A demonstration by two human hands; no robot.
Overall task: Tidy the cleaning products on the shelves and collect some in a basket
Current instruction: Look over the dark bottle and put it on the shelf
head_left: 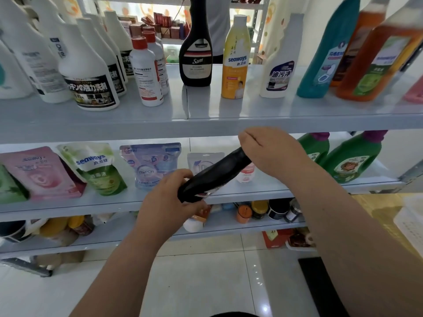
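Observation:
I hold a dark bottle (pixel 212 175) tilted on its side in front of the middle shelf (pixel 103 203). My left hand (pixel 167 202) grips its wide base end. Around its neck end, my right hand (pixel 272 154) is curled, hiding the cap. On the upper shelf (pixel 206 110) stands a matching dark "Sam" bottle (pixel 196 58), next to a yellow "seaways" bottle (pixel 235 62) and a white bottle (pixel 280 69). A white basket (pixel 409 220) shows at the right edge, beside my right forearm.
White spray bottles (pixel 89 72) and red-capped bottles (pixel 146 72) crowd the upper shelf's left; teal (pixel 327 49) and orange bottles (pixel 377 58) its right. Refill pouches (pixel 98 168) and green bottles (pixel 352 156) line the middle shelf. Jars (pixel 267 209) sit lower down. A person (pixel 217 26) stands behind the shelving.

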